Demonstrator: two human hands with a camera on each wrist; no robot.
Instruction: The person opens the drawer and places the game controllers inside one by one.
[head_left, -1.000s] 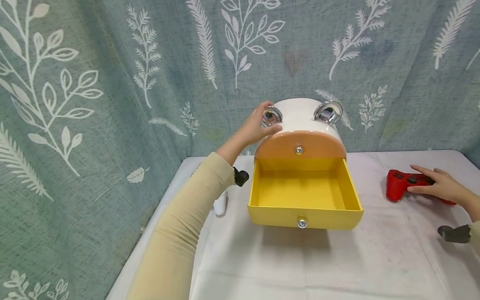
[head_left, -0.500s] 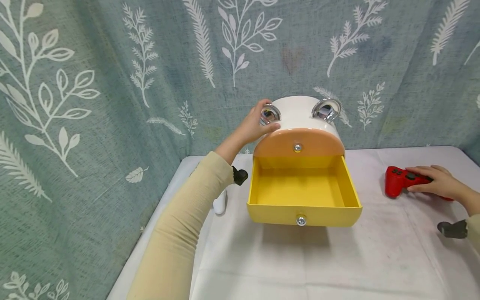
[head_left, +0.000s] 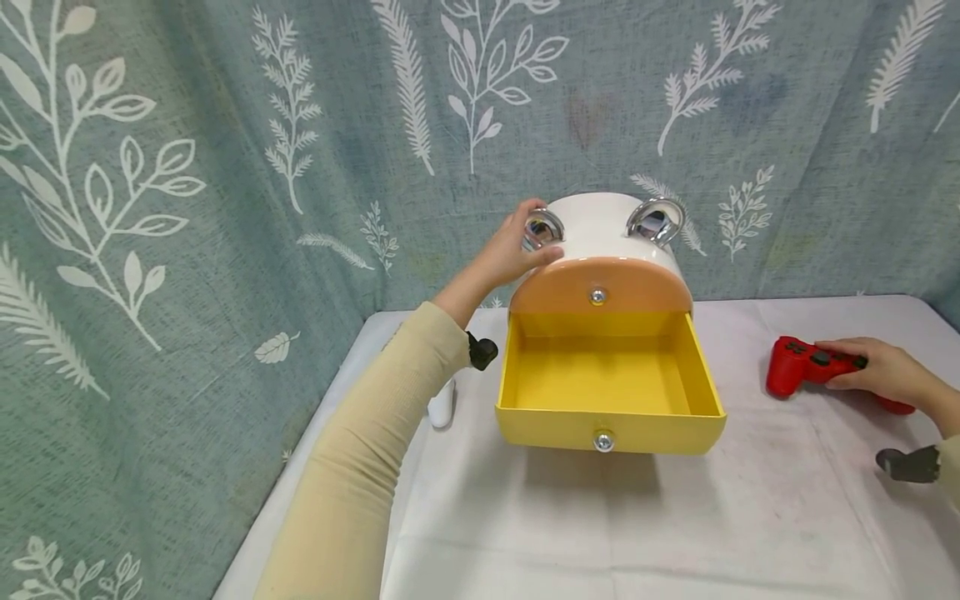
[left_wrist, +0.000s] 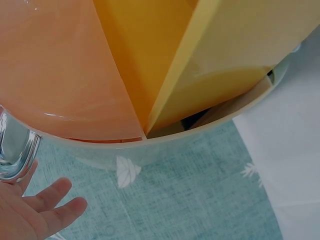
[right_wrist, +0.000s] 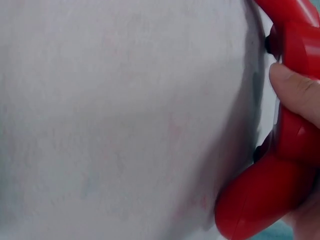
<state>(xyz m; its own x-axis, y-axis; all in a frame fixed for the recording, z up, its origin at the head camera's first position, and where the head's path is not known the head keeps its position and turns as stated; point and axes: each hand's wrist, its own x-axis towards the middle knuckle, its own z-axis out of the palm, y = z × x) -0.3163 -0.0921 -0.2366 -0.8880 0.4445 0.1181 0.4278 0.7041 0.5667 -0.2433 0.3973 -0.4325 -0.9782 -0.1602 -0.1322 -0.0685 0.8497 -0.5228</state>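
Observation:
A desktop drawer box [head_left: 596, 221] with a white rounded top, an orange upper drawer front [head_left: 555, 290] and silver ring-shaped ears stands at the back of the table. Its yellow lower drawer [head_left: 540, 429] is pulled out, with nothing inside. My left hand [head_left: 510, 254] holds the box at the left silver ear [head_left: 542, 229], thumb on the front side; in the left wrist view the other fingers [left_wrist: 62, 215] spread beside the box. At the right, my right hand [head_left: 885, 371] grips a red game controller [head_left: 786, 368], with the thumb [right_wrist: 295, 90] against it.
A white cloth [head_left: 600, 533] covers the table. Part of a white rounded object [head_left: 441, 406] shows beside the left forearm, which hides the rest. A green leaf-patterned curtain [head_left: 337, 125] hangs behind and to the left. The extended drawer overhangs the table.
My right hand has closed from loosely spread fingers onto the red controller, and the controller has shifted slightly left. My left hand and the drawer box stay as they were.

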